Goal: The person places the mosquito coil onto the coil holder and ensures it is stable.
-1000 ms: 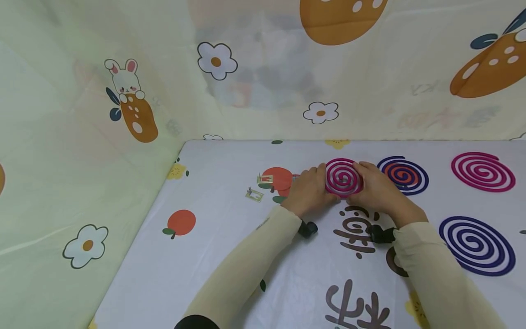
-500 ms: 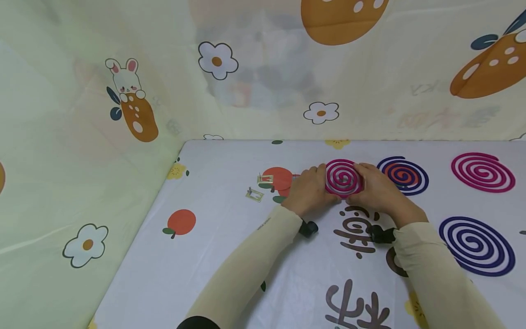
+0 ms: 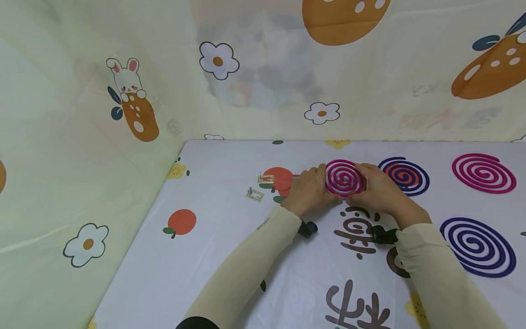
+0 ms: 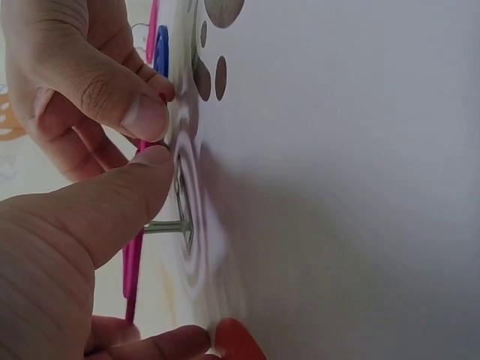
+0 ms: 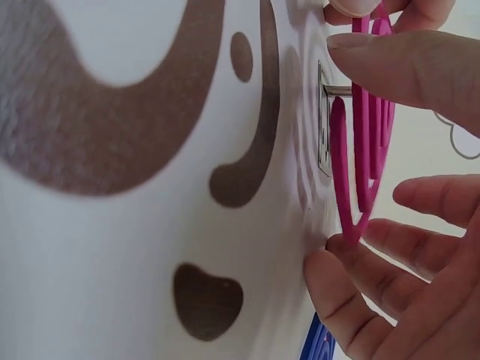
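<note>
In the head view, a magenta mosquito coil (image 3: pixel 344 178) is between my two hands. My left hand (image 3: pixel 310 192) grips its left edge, and my right hand (image 3: pixel 380 192) grips its right edge. Seen side-on in the left wrist view, the coil stands a little off the white tabletop, with a thin metal stand (image 4: pixel 184 225) under it. The stand's upright reaches the coil, but fingers and coil hide whether the two are joined. Both thumbs meet at the coil's near edge. In the right wrist view, fingers (image 5: pixel 401 255) curl about the lower rim.
Two small metal stands (image 3: pixel 255 195) lie left of my left hand. To the right are a dark blue coil (image 3: pixel 404 176) with orange showing between its turns, another magenta coil (image 3: pixel 484 172) and a larger blue coil (image 3: pixel 477 246). A printed cloth wall (image 3: pixel 263 123) rises behind.
Hardly anything differs. The right hand has shifted very slightly to the right, and both hands stay at the magenta coil.
</note>
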Action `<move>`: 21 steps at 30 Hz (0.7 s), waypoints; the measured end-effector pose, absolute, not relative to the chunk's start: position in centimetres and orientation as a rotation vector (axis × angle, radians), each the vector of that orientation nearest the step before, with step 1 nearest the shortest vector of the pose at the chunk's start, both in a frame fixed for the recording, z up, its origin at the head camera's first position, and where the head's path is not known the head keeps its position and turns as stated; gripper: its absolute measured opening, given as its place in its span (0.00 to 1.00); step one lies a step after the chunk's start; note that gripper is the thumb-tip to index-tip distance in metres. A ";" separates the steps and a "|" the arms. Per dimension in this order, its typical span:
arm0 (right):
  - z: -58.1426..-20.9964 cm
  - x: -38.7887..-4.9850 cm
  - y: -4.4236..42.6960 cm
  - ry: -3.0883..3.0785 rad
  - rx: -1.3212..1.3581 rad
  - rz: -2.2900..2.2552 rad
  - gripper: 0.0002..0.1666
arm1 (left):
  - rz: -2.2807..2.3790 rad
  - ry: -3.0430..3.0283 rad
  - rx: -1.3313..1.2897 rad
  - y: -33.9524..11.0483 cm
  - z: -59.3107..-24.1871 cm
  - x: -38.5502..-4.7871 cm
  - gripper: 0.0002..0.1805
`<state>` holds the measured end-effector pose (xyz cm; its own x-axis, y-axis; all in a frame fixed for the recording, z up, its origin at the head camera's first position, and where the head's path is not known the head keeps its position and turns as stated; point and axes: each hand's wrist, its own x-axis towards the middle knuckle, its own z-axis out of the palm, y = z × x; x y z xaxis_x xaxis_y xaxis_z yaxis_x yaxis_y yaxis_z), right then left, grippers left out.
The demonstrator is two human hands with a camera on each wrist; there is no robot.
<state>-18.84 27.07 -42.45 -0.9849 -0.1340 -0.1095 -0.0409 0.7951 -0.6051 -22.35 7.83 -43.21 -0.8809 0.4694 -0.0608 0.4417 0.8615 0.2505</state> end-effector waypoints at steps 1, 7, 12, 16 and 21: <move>-42.4 -18.8 27.1 2.835 -0.138 -0.950 0.62 | 0.348 2.914 0.719 7.8 -43.2 -22.3 0.50; -42.3 -18.8 27.1 2.833 -0.131 -0.923 0.64 | 0.356 2.915 0.734 7.7 -43.0 -22.2 0.52; -42.2 -18.7 27.2 2.847 -0.147 -0.902 0.65 | 0.354 2.928 0.750 7.7 -42.8 -22.1 0.53; -41.8 -18.5 27.4 2.874 -0.158 -0.873 0.65 | 0.350 2.953 0.786 7.5 -42.2 -22.2 0.53; -40.9 -18.0 28.1 2.889 -0.115 -0.878 0.64 | 0.374 2.991 0.850 6.5 -41.2 -22.7 0.49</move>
